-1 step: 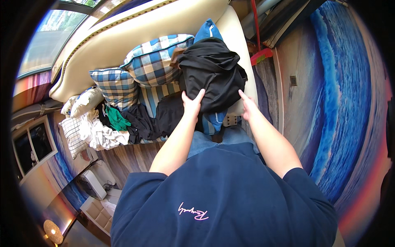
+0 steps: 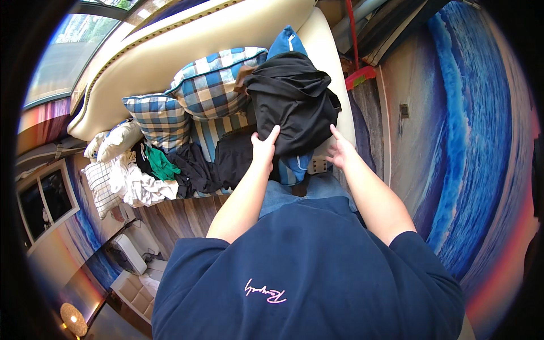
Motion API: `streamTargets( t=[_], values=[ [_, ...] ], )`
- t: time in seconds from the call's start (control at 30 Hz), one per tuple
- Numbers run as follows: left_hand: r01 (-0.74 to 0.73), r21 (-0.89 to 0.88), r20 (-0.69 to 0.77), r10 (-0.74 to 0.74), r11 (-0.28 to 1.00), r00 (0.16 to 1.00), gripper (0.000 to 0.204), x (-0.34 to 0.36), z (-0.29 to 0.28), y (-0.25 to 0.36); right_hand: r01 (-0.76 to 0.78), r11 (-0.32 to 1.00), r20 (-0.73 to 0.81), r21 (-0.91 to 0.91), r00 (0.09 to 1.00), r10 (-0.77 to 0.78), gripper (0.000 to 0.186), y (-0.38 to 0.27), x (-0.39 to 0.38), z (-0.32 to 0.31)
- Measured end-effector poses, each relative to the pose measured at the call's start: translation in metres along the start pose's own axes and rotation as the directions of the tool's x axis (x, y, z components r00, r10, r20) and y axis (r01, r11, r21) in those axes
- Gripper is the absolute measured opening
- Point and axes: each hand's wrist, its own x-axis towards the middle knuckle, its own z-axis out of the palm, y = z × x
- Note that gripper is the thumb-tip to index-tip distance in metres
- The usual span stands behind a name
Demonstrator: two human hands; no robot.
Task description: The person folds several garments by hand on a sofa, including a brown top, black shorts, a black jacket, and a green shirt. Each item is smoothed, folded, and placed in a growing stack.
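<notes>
A black cloth garment [image 2: 294,105] lies bunched in a heap at the right end of the cream sofa. My left hand [image 2: 264,148] is at the heap's near left edge, thumb and forefinger stretched apart; its lower fingers are partly hidden. On the opposite side, my right hand [image 2: 341,150] is open beside the near right edge, fingers spread with nothing in them. Blue fabric [image 2: 297,170] shows beneath the heap, and a blue cushion corner [image 2: 288,41] rises behind it. Left of my left hand lies a dark folded garment [image 2: 233,160].
Checked cushions [image 2: 218,82] lean against the sofa backrest [image 2: 187,56]. Toward the left lie a dark garment [image 2: 195,170], a green cloth [image 2: 161,164] and crumpled white clothes [image 2: 139,184]. A red-handled broom [image 2: 361,76] stands right of the sofa, near an ocean-patterned surface [image 2: 470,124].
Both hands have shifted slightly. More of my right hand's fingers show, spread beside the garment's edge. The black heap stays in nearly the same place.
</notes>
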Motion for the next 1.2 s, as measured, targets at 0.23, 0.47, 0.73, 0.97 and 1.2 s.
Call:
streamTargets(
  t=[0.23,0.47,0.73,0.97,1.2],
  values=[
    [0.506,-0.546,0.54,-0.181,0.668,0.822,0.023,-0.035,-0.021,0.048,-0.223,0.836,0.514,0.501,0.854,-0.08,0.062,-0.007,0.028,0.01],
    [0.423,-0.562,0.542,-0.071,0.711,0.838,0.036,-0.075,-0.058,0.04,-0.277,0.871,0.716,0.406,0.689,-0.115,0.052,0.008,-0.019,-0.052],
    [-0.287,0.631,0.023,0.352,0.721,0.936,0.068,-0.04,-0.033,-0.014,-0.348,0.932,0.463,0.098,0.845,0.267,0.071,0.049,0.066,-0.056],
    [-0.638,0.747,0.468,0.535,0.186,0.704,0.074,-0.068,0.043,0.067,-0.439,0.803,0.74,0.403,0.673,-0.003,0.074,0.05,0.064,0.002],
    [-0.56,0.821,0.462,0.443,0.115,0.769,0.077,-0.045,0.057,0.043,-0.395,0.732,0.666,0.555,0.739,-0.106,0.054,0.052,0.084,-0.002]
  ],
)
